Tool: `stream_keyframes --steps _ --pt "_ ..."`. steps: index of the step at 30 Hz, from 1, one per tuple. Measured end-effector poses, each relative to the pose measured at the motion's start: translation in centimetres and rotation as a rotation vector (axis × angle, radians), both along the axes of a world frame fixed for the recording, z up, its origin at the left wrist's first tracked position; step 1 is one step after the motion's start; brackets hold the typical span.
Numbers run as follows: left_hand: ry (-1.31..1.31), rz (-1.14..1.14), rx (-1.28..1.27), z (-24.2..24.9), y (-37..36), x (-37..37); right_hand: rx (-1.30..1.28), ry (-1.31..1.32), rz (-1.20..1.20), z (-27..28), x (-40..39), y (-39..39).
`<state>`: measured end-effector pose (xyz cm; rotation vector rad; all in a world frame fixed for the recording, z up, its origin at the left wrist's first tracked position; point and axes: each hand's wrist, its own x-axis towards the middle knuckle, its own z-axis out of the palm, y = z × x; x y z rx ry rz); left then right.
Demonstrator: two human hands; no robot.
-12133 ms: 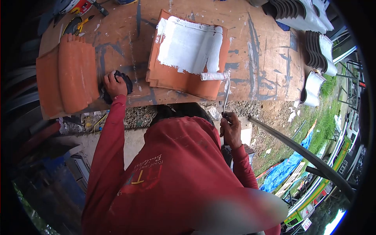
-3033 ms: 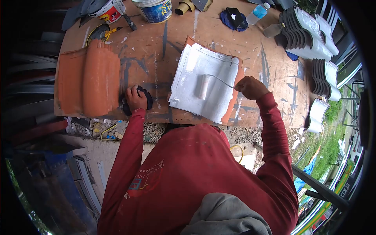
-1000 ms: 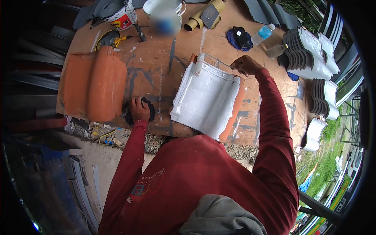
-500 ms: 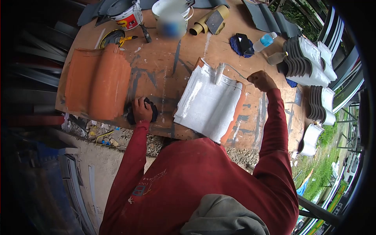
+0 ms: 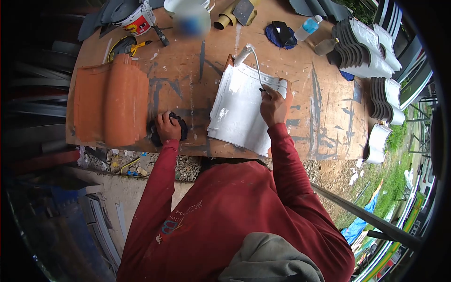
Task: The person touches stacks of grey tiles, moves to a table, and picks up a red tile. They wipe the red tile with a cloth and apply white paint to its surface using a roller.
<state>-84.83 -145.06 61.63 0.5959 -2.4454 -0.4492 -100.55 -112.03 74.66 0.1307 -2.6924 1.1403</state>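
right hand (image 5: 273, 107) has its fingers closed round the paint roller (image 5: 243, 55) up at the top edge of the white-coated tile (image 5: 242, 110) mid-frame, left hand (image 5: 167, 128) curled snugly over a dark cloth (image 5: 182, 127)

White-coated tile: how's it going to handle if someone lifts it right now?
The tile is probably stiff: it holds a curved profile without sagging. The white face is likely slick, since glossy patches suggest wet coating. It may rock if pressed off-centre, given the wavy shape, though its underside is hidden.
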Motion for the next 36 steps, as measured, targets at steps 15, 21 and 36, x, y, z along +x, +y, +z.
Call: stream_keyframes --steps 15,21,36 --pt "0.029 -0.011 0.006 -0.6 0.0 0.1 -0.138 -0.009 0.087 -0.5 2.5 -1.6" --pt "0.039 0.004 -0.037 -0.6 0.0 0.0 -0.275 -0.035 0.016 -1.4 2.4 -0.8" --pt "0.056 -0.015 -0.027 -0.1 0.2 -0.1 -0.395 -0.217 -0.027 -2.0 2.0 -2.6"
